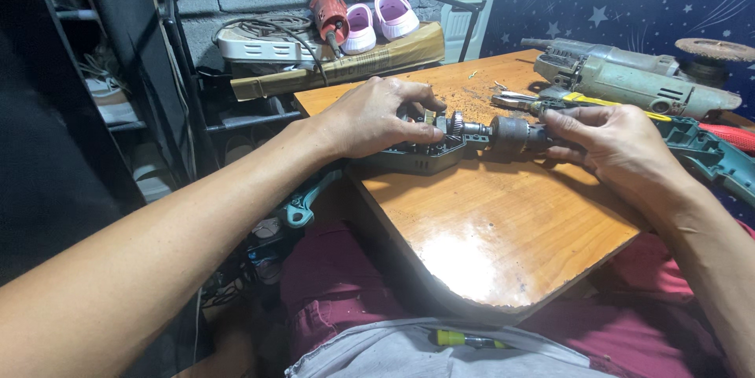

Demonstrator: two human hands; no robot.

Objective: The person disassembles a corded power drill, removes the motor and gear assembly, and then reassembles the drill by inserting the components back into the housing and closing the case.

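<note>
**Drill housing open, gear train being seated**

Worktop (503, 228), frame centre: glossy wood, debris scattered near its far edge. Upper right, a grey angle grinder (629, 79) lies well apart from my hands; a teal tool body (708, 154) sits just beside my right wrist.

The open drill housing (417, 159) rests at frame centre near the worktop's left edge, spindle and gear exposed, the chuck (511, 134) pointing right.

Left hand (370, 118): fingers curled down over the housing's gear end, pressing on it. Right hand (621, 142): fingers closed round the chuck.

My read: the spindle assembly is being set into the shell. The next move calls for keeping it level and aligned while the left steadies the housing.

A yellow-handled screwdriver (460, 339) lies in my lap, bottom centre.
</note>
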